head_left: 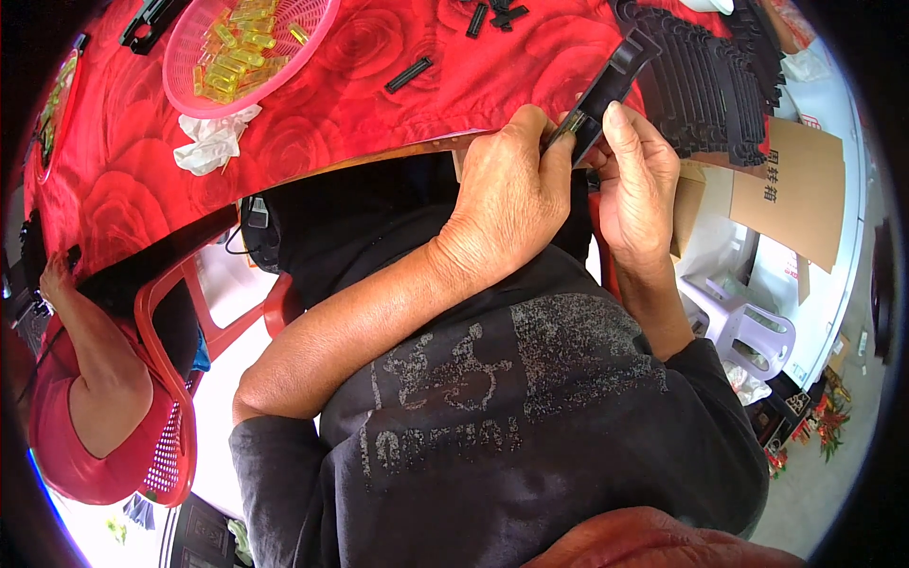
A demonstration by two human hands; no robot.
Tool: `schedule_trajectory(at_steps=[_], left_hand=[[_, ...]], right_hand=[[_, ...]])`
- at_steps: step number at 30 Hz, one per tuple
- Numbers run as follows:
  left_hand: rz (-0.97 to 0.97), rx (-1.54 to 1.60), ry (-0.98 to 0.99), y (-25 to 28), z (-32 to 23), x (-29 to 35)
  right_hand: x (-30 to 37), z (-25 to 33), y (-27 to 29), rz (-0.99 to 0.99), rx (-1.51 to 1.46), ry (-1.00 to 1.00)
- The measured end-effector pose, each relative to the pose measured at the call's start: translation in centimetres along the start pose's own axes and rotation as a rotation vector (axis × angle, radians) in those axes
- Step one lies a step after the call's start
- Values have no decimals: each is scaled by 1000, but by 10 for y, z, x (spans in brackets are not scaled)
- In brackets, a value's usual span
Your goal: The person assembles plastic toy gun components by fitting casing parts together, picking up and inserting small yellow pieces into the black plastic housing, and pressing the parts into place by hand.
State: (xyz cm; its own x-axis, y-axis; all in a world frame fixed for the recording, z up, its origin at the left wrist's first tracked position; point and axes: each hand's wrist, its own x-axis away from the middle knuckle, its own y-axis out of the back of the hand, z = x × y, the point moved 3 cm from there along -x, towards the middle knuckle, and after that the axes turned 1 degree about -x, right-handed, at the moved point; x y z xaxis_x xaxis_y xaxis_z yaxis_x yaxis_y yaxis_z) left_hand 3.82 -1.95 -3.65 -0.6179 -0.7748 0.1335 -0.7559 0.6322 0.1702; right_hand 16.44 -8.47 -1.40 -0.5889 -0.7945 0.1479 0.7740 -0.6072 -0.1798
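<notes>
A long black plastic part (615,74) with a hollow inner side is tilted up to the right over the table's near edge. My left hand (511,194) grips its lower end, thumb pressed down next to a small yellowish piece (576,121) seated in the part. My right hand (639,185) is closed along its right side, thumb up against its edge; some of those fingers are hidden behind it. Farther left, a pink plastic basket (173,71) contains several clear yellow vial-like pieces (248,54).
A red rose-patterned cloth covers the table (369,95). Small black pieces (409,75), a crumpled white tissue (216,140) and a large stack of black parts (696,80) lie on it. At right are a cardboard box (791,189) and lilac stool (748,327). Another person (99,417) sits left on a red chair (180,445).
</notes>
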Motion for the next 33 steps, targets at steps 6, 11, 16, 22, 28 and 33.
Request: schedule_trajectory(at_steps=[6, 11, 16, 22, 28, 33], left_hand=[[50, 33, 26, 1, 3, 0], [75, 70, 25, 2, 4, 0], [78, 87, 27, 2, 7, 3], [108, 49, 57, 6, 5, 1], [126, 100, 127, 6, 11, 0], [56, 64, 87, 3, 9, -8]], right_hand=[[2, -2, 1, 3, -12, 14], [3, -1, -3, 16, -30, -1], [-1, -5, 2, -27, -26, 29], [-2, -5, 1, -29, -15, 4], [0, -8, 5, 77, -32, -13], [-1, -7, -3, 24, -37, -10]])
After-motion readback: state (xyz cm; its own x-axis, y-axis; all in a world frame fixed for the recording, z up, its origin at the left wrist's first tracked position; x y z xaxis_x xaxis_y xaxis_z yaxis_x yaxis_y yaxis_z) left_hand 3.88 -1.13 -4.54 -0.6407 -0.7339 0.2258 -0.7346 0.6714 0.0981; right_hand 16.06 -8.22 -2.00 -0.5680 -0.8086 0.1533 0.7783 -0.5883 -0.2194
